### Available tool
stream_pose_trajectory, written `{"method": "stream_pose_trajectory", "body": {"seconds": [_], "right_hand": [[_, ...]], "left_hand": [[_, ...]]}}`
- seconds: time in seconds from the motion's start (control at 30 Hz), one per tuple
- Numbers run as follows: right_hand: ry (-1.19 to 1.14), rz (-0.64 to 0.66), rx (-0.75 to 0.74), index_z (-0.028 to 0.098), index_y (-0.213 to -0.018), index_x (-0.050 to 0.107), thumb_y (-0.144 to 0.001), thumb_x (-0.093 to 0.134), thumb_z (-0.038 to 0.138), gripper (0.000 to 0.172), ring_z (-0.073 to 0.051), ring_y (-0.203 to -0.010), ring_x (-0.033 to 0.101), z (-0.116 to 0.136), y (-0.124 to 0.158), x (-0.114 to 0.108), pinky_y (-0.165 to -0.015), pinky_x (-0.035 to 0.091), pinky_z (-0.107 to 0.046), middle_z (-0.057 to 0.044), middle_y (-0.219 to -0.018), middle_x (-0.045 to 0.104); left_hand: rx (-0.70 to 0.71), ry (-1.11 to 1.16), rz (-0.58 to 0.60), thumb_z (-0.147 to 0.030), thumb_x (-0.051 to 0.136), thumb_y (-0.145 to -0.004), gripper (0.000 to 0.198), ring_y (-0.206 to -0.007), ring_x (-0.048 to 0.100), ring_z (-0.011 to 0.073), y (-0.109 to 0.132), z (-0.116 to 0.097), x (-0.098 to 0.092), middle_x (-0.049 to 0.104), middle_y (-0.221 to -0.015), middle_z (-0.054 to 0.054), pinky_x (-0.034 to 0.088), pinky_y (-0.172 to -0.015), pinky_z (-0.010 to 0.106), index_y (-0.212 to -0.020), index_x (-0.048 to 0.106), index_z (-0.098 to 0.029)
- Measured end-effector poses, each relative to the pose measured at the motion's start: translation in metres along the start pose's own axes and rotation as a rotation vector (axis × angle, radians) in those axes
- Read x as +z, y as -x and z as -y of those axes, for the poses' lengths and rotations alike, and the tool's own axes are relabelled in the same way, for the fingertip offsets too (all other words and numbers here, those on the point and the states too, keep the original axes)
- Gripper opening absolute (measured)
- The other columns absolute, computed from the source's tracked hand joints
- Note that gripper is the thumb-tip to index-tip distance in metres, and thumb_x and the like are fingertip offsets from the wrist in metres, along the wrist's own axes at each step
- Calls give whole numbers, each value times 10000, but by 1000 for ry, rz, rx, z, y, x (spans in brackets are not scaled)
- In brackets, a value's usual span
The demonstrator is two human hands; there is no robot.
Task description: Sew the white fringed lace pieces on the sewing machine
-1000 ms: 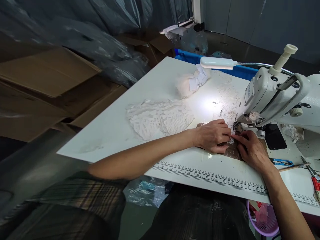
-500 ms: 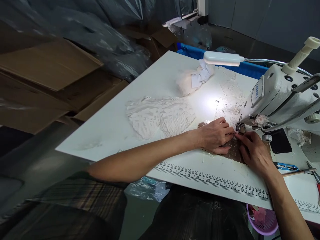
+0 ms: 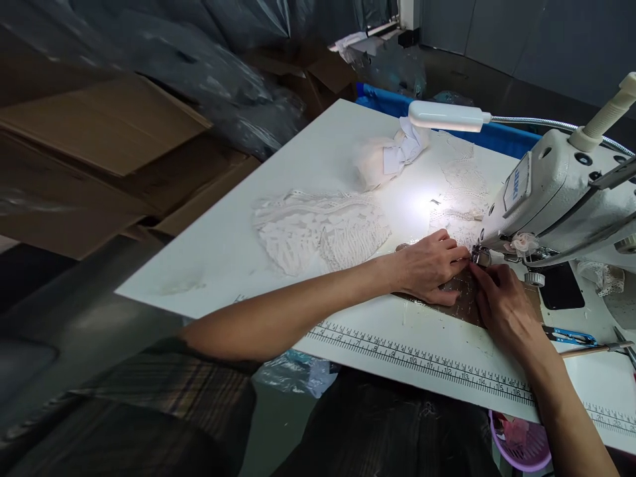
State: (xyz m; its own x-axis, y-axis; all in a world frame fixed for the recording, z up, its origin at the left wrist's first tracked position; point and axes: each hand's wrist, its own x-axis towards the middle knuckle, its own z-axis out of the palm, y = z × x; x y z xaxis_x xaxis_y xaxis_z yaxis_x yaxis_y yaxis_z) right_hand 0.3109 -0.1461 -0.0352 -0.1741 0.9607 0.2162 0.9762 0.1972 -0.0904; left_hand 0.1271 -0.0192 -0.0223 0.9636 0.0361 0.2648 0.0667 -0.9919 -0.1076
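Note:
My left hand lies over the brown sewing plate, fingers bent, the tips right beside the presser foot of a white sewing machine. From the other side my right hand comes in with thumb and index finger pinched together, almost meeting the left fingertips. Whatever small piece lies between the fingers is mostly hidden. White lace pieces rest on the table left of my hands, and more lace lies behind the needle area.
A lit lamp hangs over the white table. A bundle with a white label sits farther back. At right are a black phone-like slab, blue thread snips and a purple basket below. Cardboard boxes stand left.
The view has shifted slightly, so the machine appears a little farther right. Both hands stay at the presser foot, with the fingertips moved only slightly.

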Motion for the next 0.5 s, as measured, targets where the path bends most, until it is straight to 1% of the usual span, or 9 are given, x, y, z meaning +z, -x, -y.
{"method": "stream_pose_trajectory", "body": {"seconds": [0.1,0.17,0.27,0.37,0.43,0.5], "right_hand": [[10,-6,-3,180,-1304,608,-904,416,181,444,-243,-825,599,1,0,1,-739,569,-429,-177,-1057,608],[-47,-20,1,165,-1289,624,-912,408,199,436,-251,-839,615,1,0,-2,-730,574,-428,-186,-1062,621],[-225,-41,27,186,-1251,651,-933,416,262,402,-245,-883,648,-2,1,-12,-751,581,-407,-160,-1076,653],[-422,-7,129,211,-1184,676,-953,432,365,369,-230,-939,674,-13,2,-24,-807,573,-379,-112,-1070,693],[-504,34,253,190,-1085,701,-969,396,448,416,-231,-901,688,-21,1,-28,-777,573,-360,-92,-937,721],[-526,44,336,173,-943,717,-980,339,508,506,-232,-793,690,-28,-1,-27,-721,575,-359,-72,-748,703]], "left_hand": [[-11,1,23,-509,472,-918,474,-833,578,234,-1,1,-1,647,-1122,153,408,-774,387,-1029,684,-100],[-21,3,50,-529,446,-925,508,-850,579,239,-2,2,-2,642,-1135,158,405,-781,387,-1056,674,-93],[-34,2,75,-557,421,-927,565,-875,579,248,-3,2,-2,638,-1142,162,393,-794,389,-1105,654,-74],[-50,5,57,-573,447,-914,567,-866,574,244,-3,4,-2,640,-1144,152,380,-793,387,-1134,645,-89],[-60,5,40,-586,473,-901,572,-849,570,239,-3,4,-1,644,-1128,143,372,-784,384,-1137,646,-95],[-61,-1,28,-597,478,-897,593,-840,566,237,-3,5,0,646,-1109,141,366,-777,383,-1140,645,-82]]}}
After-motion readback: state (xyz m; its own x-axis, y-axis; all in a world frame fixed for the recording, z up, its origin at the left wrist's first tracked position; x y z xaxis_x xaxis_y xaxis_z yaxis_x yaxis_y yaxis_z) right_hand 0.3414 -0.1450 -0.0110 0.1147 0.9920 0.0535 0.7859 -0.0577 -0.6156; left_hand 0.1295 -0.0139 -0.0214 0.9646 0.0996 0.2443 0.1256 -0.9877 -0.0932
